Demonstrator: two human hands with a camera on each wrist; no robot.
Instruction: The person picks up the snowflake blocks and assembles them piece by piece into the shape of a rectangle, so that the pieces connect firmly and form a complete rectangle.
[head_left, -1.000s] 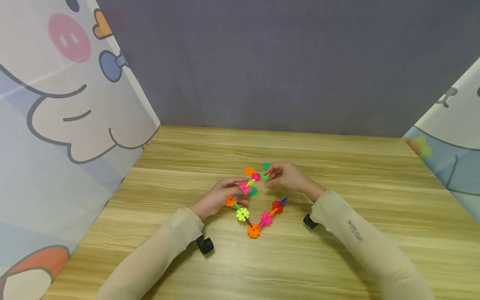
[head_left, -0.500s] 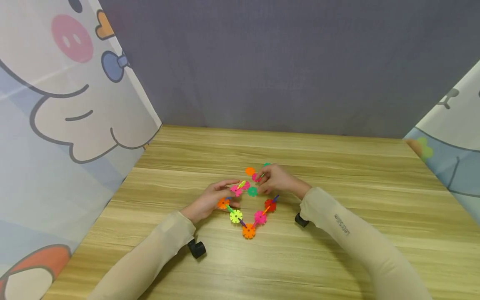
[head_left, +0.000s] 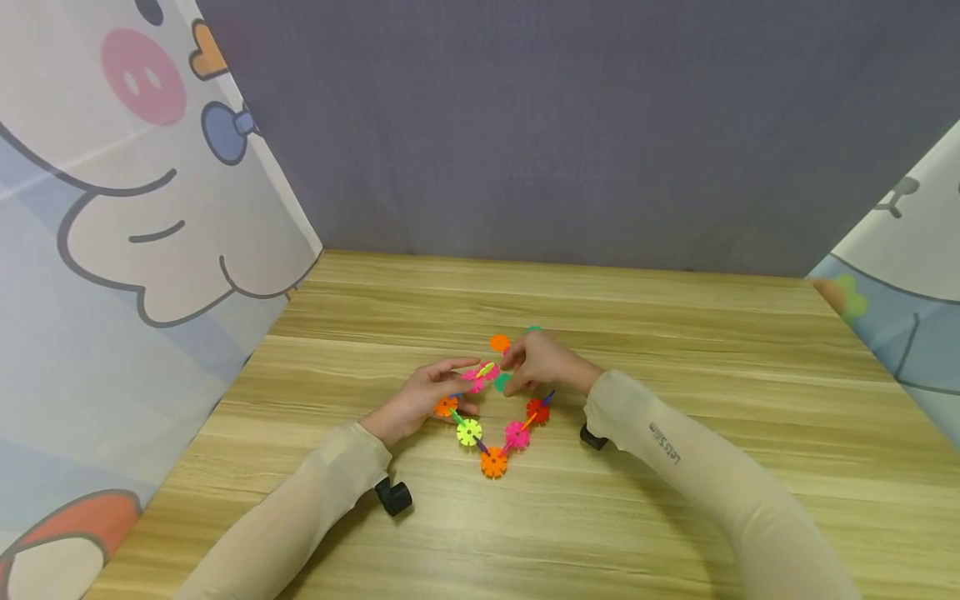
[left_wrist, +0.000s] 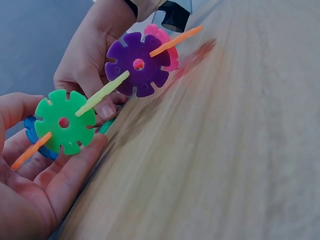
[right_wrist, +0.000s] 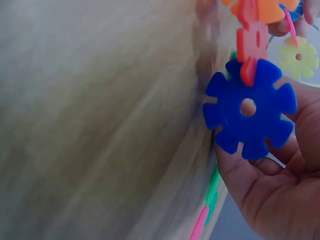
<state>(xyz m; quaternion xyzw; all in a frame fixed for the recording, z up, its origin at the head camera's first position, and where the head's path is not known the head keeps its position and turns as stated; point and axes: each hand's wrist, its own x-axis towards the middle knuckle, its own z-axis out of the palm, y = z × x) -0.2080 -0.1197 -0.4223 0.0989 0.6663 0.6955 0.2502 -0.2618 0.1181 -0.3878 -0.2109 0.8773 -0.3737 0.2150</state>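
A string of interlocking snowflake discs [head_left: 469, 432] in orange, yellow, pink, red and other colours bends in a V between the hands. My left hand [head_left: 422, 398] grips its left part, thumb above and fingers below; the left wrist view shows a green disc [left_wrist: 65, 122] and a blue one within that grasp. My right hand [head_left: 549, 362] has its thumb and fingers bent at a teal-green disc [head_left: 502, 383] on the table, pinching its edge. In the right wrist view, a dark blue disc [right_wrist: 235, 130] of the string hangs in front of that hand and hides its fingertips.
Behind the right hand, an orange disc [head_left: 499, 342] and another green disc [head_left: 534, 329] lie on the wooden table [head_left: 675, 333]. A grey panel [head_left: 562, 133] stands along the far edge, with cartoon-printed panels at both sides.
My right hand has moved left and nearer, from the loose discs at the back to the teal-green disc. My left hand has shifted slightly left with the string.
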